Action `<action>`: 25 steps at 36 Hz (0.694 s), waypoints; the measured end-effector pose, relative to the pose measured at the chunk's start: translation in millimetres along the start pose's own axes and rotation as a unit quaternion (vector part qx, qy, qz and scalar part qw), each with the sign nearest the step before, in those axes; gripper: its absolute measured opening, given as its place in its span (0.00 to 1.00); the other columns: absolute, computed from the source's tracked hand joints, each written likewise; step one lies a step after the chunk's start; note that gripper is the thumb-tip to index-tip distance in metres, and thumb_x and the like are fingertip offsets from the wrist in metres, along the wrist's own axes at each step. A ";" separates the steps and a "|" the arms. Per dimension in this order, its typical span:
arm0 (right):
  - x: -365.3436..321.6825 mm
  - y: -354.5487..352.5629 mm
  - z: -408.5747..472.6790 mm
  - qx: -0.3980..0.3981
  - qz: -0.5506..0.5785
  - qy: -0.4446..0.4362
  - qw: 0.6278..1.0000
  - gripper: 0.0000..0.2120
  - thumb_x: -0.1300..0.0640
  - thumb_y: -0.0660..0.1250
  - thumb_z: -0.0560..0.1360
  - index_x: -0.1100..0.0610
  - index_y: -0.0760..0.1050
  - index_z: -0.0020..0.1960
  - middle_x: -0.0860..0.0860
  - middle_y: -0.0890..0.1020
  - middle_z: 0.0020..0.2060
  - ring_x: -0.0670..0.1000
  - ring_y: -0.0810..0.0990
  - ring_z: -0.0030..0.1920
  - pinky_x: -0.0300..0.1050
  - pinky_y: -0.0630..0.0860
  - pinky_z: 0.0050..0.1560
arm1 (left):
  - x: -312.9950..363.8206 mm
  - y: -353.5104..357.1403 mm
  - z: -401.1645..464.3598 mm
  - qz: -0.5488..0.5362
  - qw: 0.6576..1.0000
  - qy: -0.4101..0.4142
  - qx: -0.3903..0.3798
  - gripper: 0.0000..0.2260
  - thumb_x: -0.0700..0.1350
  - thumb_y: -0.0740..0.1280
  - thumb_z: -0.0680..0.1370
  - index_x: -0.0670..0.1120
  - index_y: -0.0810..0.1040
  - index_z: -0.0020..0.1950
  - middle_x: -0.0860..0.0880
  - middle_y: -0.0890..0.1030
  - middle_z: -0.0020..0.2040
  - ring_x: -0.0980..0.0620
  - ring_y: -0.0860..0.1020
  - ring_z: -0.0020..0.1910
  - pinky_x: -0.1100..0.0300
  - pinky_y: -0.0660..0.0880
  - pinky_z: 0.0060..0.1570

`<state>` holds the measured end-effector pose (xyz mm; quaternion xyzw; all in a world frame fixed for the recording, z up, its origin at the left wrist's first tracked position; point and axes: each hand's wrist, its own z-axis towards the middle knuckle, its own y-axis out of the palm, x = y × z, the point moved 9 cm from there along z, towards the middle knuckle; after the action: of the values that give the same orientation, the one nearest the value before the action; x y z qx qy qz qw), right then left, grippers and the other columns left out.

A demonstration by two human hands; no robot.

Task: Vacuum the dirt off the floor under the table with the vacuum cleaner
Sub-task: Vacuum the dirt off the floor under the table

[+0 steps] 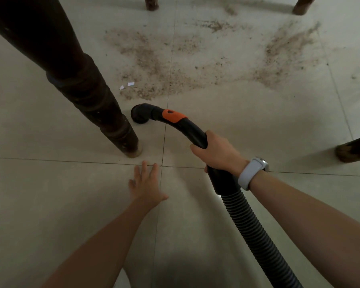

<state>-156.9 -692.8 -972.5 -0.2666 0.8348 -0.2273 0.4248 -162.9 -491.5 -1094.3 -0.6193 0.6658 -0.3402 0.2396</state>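
Note:
My right hand (216, 151) grips the curved black handle of the vacuum hose (256, 231), which has an orange band (173, 116). The hose's round black mouth (140, 115) points down at the tiled floor, just short of the dirt. Brown dirt (154, 80) lies scattered over the tiles ahead, in a wide patch reaching to the far right (287, 50). Two small white paper scraps (126, 85) sit at its near left edge. My left hand (147, 183) rests flat on the floor with fingers straight, near the tile joint.
A thick dark wooden table leg (87, 92) slants down to the floor just left of the hose mouth. Another leg (353, 148) stands at the right edge, and two more (151, 3) (303, 5) at the far side beyond the dirt.

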 end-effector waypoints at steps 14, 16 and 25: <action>-23.1 27.1 8.7 -0.044 -0.005 -0.039 0.998 0.15 0.49 0.64 0.77 0.58 0.67 0.57 0.56 0.80 0.46 0.56 0.80 0.37 0.49 0.79 0.40 | 0.0 1.4 1.6 0.012 1.000 -0.014 0.005 0.48 0.55 0.73 0.72 0.52 0.40 0.78 0.45 0.34 0.77 0.40 0.37 0.76 0.41 0.49 0.73; -12.9 23.0 1.3 -0.040 -0.020 -0.037 0.998 0.15 0.49 0.64 0.77 0.57 0.67 0.57 0.55 0.80 0.45 0.55 0.80 0.37 0.47 0.78 0.38 | 0.1 1.1 1.2 0.007 1.000 -0.016 0.005 0.48 0.54 0.73 0.71 0.52 0.41 0.78 0.45 0.35 0.77 0.40 0.37 0.76 0.41 0.49 0.73; 53.9 -28.6 -22.9 0.047 0.006 0.034 0.998 0.12 0.48 0.65 0.76 0.56 0.67 0.51 0.54 0.80 0.38 0.56 0.83 0.33 0.45 0.77 0.35 | 1.2 2.5 0.4 0.005 1.000 -0.022 -0.013 0.48 0.53 0.72 0.73 0.52 0.39 0.78 0.46 0.33 0.77 0.41 0.36 0.76 0.42 0.50 0.73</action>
<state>-195.4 -745.3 -974.6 -0.2334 0.8388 -0.2721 0.4098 -164.4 -492.7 -1096.3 -0.6263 0.6679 -0.3167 0.2477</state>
